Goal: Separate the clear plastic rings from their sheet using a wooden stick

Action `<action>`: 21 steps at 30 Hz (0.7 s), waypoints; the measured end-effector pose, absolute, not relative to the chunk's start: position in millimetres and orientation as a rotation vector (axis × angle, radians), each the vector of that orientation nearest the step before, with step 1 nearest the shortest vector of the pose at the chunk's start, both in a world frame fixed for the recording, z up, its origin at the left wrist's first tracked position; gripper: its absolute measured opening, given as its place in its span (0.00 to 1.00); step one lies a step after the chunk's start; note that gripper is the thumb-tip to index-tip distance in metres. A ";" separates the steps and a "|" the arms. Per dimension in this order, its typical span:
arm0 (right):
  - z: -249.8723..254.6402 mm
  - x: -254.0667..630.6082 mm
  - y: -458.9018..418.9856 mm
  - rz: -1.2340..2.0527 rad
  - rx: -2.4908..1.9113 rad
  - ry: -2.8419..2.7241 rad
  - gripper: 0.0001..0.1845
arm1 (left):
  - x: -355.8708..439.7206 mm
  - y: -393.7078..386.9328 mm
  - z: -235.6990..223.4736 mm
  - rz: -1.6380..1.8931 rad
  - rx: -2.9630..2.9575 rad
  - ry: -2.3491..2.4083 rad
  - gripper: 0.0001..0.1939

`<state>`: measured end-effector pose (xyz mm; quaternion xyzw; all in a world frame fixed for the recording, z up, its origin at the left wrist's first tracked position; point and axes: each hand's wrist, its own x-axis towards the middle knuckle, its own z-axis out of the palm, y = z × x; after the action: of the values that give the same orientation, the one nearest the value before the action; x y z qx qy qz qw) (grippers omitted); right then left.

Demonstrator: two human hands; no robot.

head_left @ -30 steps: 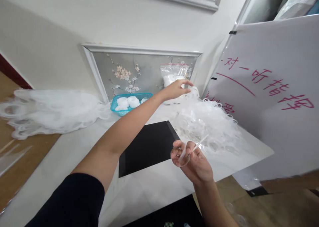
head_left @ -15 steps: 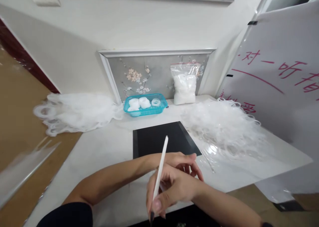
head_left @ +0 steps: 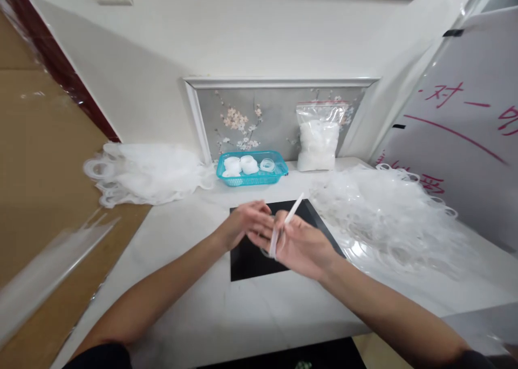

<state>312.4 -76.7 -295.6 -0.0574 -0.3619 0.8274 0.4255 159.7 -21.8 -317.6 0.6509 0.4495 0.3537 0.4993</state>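
Over a black mat (head_left: 243, 269), my two hands meet. My right hand (head_left: 307, 247) holds a slim white pen-like stick (head_left: 294, 207), its upper end pointing up and right; its lower end is hidden. At the fingers of the same hand is a translucent white ring (head_left: 273, 244), partly covered and blurred. My left hand (head_left: 245, 223) comes in from the left, fingers stretched out and apart, reaching the right fingertips. Whether the left fingers touch the ring is hard to make out.
A blue basket (head_left: 253, 182) with white ring rolls stands behind the mat. Beside it is a zip bag (head_left: 319, 139) of white pieces. Piles of translucent rings lie left (head_left: 149, 175) and right (head_left: 384, 218) on the white table (head_left: 182, 288). A whiteboard (head_left: 477, 169) borders the right.
My hands have gone from crossed near the table's front edge to meeting over the mat. The stick moved forward with my right hand. A ring now shows at the fingers. The view has shifted left.
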 end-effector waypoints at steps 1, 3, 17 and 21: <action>-292.8 315.3 -72.5 2.034 -0.152 -0.854 0.05 | 154.3 -19.9 -317.5 0.969 1.516 1.103 0.19; -290.7 319.0 -66.0 2.004 -0.188 -0.778 0.05 | 147.4 -21.9 -315.7 1.217 1.403 1.122 0.13; -313.6 315.2 -53.5 1.895 -0.400 -0.866 0.07 | 163.9 -50.3 -299.7 0.716 1.395 0.926 0.18; -323.8 318.9 -45.2 1.984 -0.388 -0.807 0.07 | 157.0 -44.3 -304.4 0.469 1.192 0.781 0.16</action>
<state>318.9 -45.2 -323.8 -0.1578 -0.3285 0.8075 0.4638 157.0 -44.3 -304.4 0.5416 0.3551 0.2133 0.7315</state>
